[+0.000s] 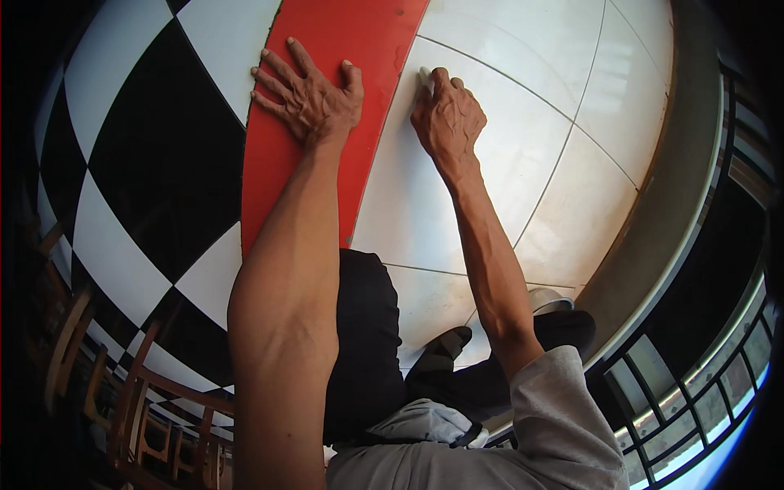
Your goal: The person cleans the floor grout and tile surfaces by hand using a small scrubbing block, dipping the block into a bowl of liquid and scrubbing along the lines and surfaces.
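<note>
My left hand [318, 98] lies palm down with its fingers spread on a smooth red strip [346, 30]. Its fingertips reach the strip's left edge, beside the black and white checkered tiles [165, 147]. Over the large white tiles [520, 159], my right hand [452, 116] is bent into a loose fist. A small pale piece [424, 76] sticks out between its thumb and index finger; most of it is hidden in the grip, so its kind is unclear. Dark grout lines run between the white tiles.
A raised grey ledge [643, 245] borders the white tiles on the right, with a dark metal railing [686, 398] beyond. Wooden chairs [141, 410] stand at lower left. Near my dark shoe [442, 350] is a rounded pale object [548, 300], partly hidden by my leg.
</note>
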`<state>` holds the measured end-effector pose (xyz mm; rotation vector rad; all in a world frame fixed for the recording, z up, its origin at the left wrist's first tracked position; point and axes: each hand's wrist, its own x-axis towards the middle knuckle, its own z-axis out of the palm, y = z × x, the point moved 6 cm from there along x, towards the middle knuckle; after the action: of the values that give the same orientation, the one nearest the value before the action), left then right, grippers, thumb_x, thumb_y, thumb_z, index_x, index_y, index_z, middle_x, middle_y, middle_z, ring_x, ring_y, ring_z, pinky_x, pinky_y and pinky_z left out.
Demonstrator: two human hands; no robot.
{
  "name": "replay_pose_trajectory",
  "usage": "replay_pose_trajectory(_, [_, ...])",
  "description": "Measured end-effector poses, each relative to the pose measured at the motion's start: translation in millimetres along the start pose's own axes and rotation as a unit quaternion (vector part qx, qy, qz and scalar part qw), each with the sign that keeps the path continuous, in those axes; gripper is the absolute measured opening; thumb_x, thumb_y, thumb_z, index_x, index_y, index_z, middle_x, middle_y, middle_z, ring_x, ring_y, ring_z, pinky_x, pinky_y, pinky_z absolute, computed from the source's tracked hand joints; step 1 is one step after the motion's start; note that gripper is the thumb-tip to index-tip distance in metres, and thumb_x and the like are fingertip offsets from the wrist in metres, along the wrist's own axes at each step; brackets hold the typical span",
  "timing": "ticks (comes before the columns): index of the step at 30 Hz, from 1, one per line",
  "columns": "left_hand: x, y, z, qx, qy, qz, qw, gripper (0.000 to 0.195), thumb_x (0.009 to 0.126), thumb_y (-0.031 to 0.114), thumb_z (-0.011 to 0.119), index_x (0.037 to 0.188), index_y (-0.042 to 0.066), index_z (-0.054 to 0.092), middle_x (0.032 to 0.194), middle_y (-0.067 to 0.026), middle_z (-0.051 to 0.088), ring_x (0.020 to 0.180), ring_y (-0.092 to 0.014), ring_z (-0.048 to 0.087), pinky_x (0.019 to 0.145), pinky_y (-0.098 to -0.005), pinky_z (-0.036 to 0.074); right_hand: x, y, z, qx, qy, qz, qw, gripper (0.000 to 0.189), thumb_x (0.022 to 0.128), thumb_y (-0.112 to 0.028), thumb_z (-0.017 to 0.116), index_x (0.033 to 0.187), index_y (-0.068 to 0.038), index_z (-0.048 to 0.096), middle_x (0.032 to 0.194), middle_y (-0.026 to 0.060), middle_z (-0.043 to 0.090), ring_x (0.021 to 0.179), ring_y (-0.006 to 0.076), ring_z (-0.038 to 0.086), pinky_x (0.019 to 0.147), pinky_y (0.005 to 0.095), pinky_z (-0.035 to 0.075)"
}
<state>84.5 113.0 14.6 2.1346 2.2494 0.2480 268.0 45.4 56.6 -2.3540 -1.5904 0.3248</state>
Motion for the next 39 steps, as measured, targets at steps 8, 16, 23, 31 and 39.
replay_pose_trajectory(8, [4,4,-5,-0.026,0.01,0.001,1.0,0.092,0.092,0.063,0.043,0.162,0.01,0.016,0.165,-0.0292,0.011,0.151,-0.052,0.006,0.119,-0.0677,0.005,4,-4,-9,-0.009,0.009,-0.029,1.0,0.009,0.086,-0.011,0.063,0.093,-0.006,0.063,0.077,0.0146,0.064,0.068,0.0317,0.065,0.052,0.0434,0.046])
replay_pose_trajectory(16, [1,4,2,-0.021,0.013,0.003,1.0,0.092,0.092,0.064,0.042,0.162,0.011,0.017,0.165,-0.0289,0.011,0.151,-0.052,0.006,0.119,-0.0682,0.004,-1,3,-3,-0.007,0.017,-0.007,1.0,0.012,0.086,-0.013,0.064,0.096,-0.007,0.063,0.078,0.0149,0.063,0.07,0.031,0.065,0.052,0.0426,0.046])
replay_pose_trajectory(23, [4,-2,-5,-0.041,0.03,0.006,0.999,0.091,0.092,0.064,0.041,0.162,0.01,0.017,0.165,-0.029,0.012,0.151,-0.053,0.005,0.118,-0.0687,0.004,-30,-3,-5,-0.011,-0.038,-0.03,0.999,0.019,0.084,-0.012,0.067,0.102,-0.009,0.063,0.077,0.012,0.062,0.069,0.0283,0.063,0.053,0.0426,0.047])
replay_pose_trajectory(31, [-1,0,2,-0.036,0.013,0.009,0.999,0.091,0.092,0.064,0.041,0.162,0.01,0.017,0.164,-0.0298,0.011,0.15,-0.054,0.005,0.118,-0.069,0.004,-19,24,-9,-0.005,0.036,0.02,0.999,0.011,0.085,-0.013,0.067,0.091,-0.006,0.061,0.073,0.0128,0.061,0.067,0.0309,0.064,0.051,0.042,0.046])
replay_pose_trajectory(39, [5,-2,-5,-0.027,0.03,0.014,0.999,0.092,0.092,0.065,0.041,0.162,0.01,0.018,0.164,-0.0303,0.012,0.15,-0.054,0.006,0.118,-0.0692,0.005,-41,34,-23,-0.017,0.007,0.024,1.0,0.014,0.084,-0.014,0.069,0.095,-0.008,0.061,0.075,0.0105,0.06,0.068,0.0292,0.063,0.051,0.0421,0.046])
